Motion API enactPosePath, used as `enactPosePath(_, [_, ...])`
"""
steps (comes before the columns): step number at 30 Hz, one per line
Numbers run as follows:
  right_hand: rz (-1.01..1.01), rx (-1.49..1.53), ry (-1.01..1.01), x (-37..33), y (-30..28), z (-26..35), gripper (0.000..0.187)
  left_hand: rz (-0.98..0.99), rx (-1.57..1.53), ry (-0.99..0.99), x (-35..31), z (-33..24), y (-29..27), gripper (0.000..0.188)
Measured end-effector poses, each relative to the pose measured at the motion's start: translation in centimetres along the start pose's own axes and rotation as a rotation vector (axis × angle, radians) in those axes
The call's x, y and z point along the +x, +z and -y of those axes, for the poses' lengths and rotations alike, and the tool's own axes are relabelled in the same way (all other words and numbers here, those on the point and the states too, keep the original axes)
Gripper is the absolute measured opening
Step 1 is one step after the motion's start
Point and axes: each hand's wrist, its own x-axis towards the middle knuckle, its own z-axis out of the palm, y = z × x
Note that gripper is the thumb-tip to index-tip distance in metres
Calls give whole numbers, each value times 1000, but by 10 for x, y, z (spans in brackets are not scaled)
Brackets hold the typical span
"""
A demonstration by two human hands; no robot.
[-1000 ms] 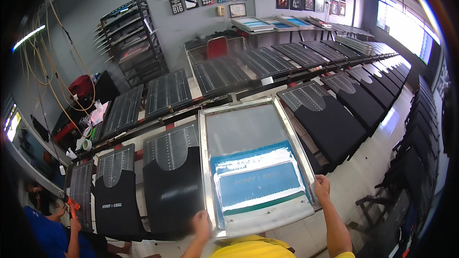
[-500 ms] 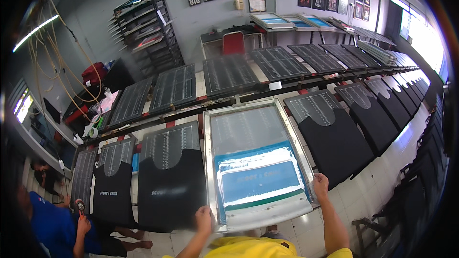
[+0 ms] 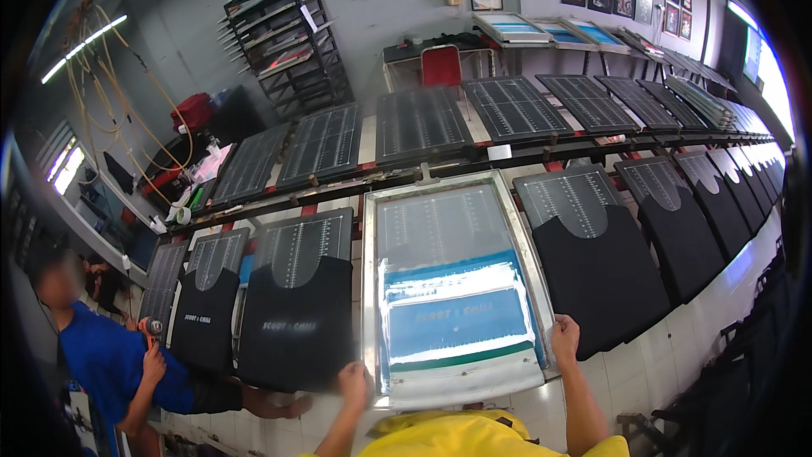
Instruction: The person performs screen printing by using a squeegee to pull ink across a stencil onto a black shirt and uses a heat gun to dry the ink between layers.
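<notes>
In front of me a screen printing frame (image 3: pixel 368 288) with a pale metal rim lies over one of the boards. White ink is smeared over the blue part of its mesh (image 3: pixel 448 309), and a dark green strip crosses near its close end. My left hand (image 3: pixel 353 383), slightly blurred, is closed at the frame's lower left edge. On its lower right edge my right hand (image 3: pixel 566 338) is closed too, the thumb toward the top. Left of the frame a black shirt (image 3: pixel 296 351) with pale print is stretched on a board; a plain black shirt (image 3: pixel 600 279) lies to the right.
At the left a person in a blue shirt (image 3: pixel 118 355) holds an orange heat gun (image 3: pixel 150 330) beside another printed black shirt (image 3: pixel 205 313). A second row of dark boards (image 3: pixel 420 123) runs behind. Beyond stand a red chair (image 3: pixel 441 65) and a drying rack (image 3: pixel 288 38).
The view has turned slightly left, so the room sits further right in it. The person at the left has lifted the heat gun and stands more upright. Both my hands stay at the frame.
</notes>
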Motion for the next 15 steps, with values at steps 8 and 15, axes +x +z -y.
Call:
enactPosePath(8, [27,41,38,-7,2,16,21,-26,13,33,-5,-11,-2,20])
enactPosePath(15, [-4,62,23,-6,9,-4,22,69,247,129,4,-12,-9,20])
